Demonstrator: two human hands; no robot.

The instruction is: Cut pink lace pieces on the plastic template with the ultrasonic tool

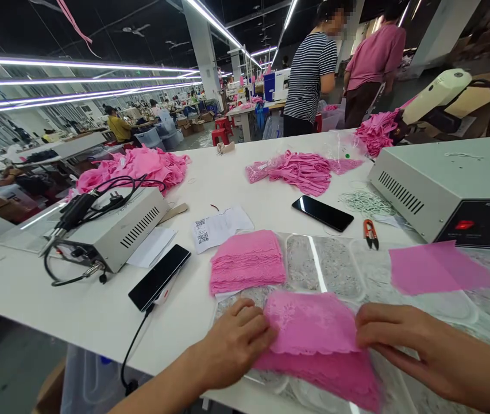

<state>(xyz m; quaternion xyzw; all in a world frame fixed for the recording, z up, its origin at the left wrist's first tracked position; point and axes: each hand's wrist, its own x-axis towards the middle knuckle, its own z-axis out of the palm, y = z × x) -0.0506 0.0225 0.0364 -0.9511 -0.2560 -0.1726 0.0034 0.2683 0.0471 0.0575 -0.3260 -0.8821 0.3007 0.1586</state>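
Note:
A pink lace fabric piece (311,322) is held above a stack of similar pink pieces (322,376) near the table's front edge. My left hand (238,342) has its curled fingers closed on the left edge of the piece. On the opposite side, my right hand (404,339) pinches the right edge between thumb and fingers. Just beyond lies a second neat stack of pink lace pieces (248,260), scalloped edges showing. Beneath the work is a clear plastic sheet with rounded compartments (324,264). A flat pink fabric scrap (438,267) rests on its right part.
Orange-handled thread snips (370,234), two phones (322,213) and a printed paper (223,227) lie around. Grey boxed machines stand left (119,230) and right (447,184). A cable (135,345) hangs over the front edge. Pink fabric heaps (137,167) and two standing people (309,75) are farther back.

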